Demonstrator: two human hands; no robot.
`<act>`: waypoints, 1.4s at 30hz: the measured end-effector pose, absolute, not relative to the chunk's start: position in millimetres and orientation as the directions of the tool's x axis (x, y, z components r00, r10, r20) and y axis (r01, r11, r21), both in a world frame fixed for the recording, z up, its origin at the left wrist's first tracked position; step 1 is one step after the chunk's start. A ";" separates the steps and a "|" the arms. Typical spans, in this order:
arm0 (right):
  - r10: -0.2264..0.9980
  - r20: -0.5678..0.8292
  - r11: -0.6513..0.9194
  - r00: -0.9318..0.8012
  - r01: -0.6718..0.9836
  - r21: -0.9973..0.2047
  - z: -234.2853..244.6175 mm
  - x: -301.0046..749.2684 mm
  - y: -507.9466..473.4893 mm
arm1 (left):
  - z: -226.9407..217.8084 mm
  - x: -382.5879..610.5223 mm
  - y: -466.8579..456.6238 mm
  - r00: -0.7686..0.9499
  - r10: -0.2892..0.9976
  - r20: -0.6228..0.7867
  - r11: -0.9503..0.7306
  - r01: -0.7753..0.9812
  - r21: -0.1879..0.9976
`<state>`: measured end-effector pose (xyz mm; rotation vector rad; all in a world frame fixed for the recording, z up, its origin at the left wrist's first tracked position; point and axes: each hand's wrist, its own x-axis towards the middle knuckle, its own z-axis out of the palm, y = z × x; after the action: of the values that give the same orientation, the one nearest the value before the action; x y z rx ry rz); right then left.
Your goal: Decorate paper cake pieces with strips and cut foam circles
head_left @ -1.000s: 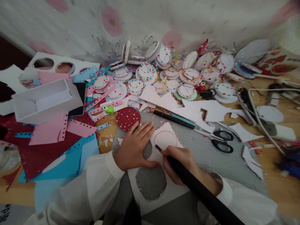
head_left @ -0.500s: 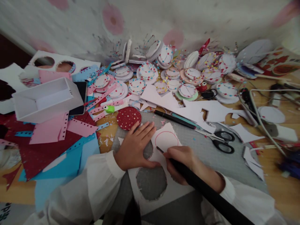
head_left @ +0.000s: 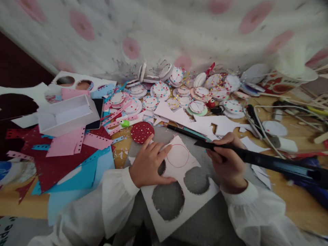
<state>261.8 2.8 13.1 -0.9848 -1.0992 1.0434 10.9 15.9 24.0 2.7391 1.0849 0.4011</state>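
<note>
My left hand (head_left: pixel 149 163) lies flat with its fingers spread on a white sheet of paper (head_left: pixel 179 201) that has round holes cut in it. A red circle (head_left: pixel 177 155) is drawn on the sheet's upper part, beside my fingertips. My right hand (head_left: pixel 227 160) is closed round a long black pen-like tool (head_left: pixel 258 160), which points left and is lifted to the right of the sheet. The sheet rests on a grey mat (head_left: pixel 222 218).
A red dotted paper disc (head_left: pixel 142 132) lies just above my left hand. Several decorated paper discs (head_left: pixel 160 89) crowd the back. A white box (head_left: pixel 67 114), pink strips and red and blue sheets lie at left. Cables (head_left: pixel 258 119) and paper scraps lie at right.
My right hand has lifted the black tool off the red circle and swung it to the right, so a second round hole shows. The view has tilted up.
</note>
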 end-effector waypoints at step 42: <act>0.964 0.247 0.267 -0.102 0.413 -0.871 15.9 180.2 -28.3 | 7.4 -4.7 17.7 0.656 0.744 0.129 -0.647 0.657 0.388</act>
<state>180.2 -28.3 15.9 -1.2819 -1.6709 0.7984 -4.7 17.7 7.4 2.5679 1.1185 0.3994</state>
